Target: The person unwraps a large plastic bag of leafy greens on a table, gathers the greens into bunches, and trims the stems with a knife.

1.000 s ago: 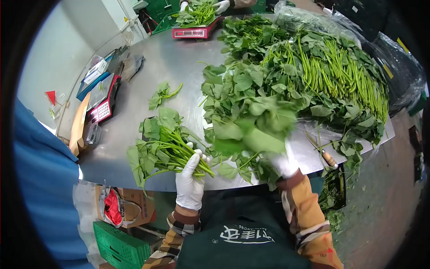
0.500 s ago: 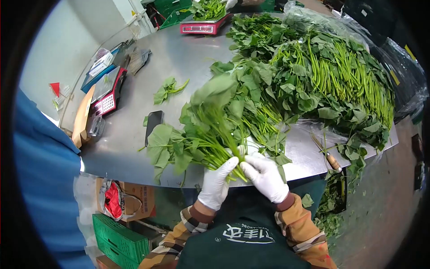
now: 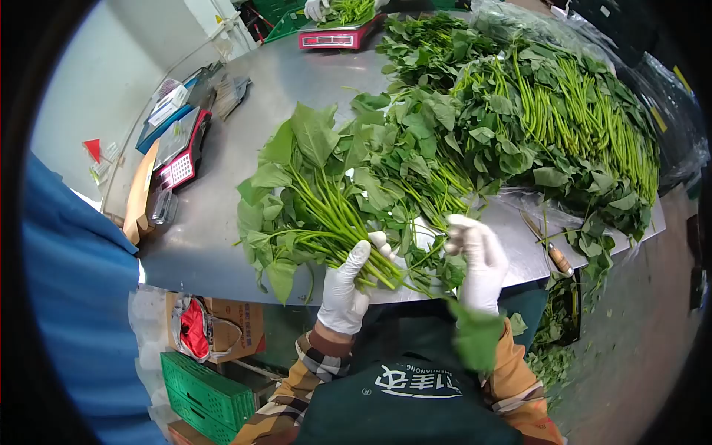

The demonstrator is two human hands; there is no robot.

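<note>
Held bunch [image 3: 322, 208]: long, thin green stems are topped with big, flat green leaves; it is gripped near the stem ends by the left hand [image 3: 345, 293], and is tipped, with leaves up and to the left, over the table [image 3: 222, 245].
Loose leaf [image 3: 477, 337]: 1 green leaf is seen as a blur, just below the right hand [image 3: 482, 263].
Middle greens [image 3: 423, 152]: leaves and stems are heaped in a mess on the table, just beside the held bunch.
Big pile [image 3: 586, 122]: many stems are laid side by side, with dark leaves around them, at the right of the table.
</note>
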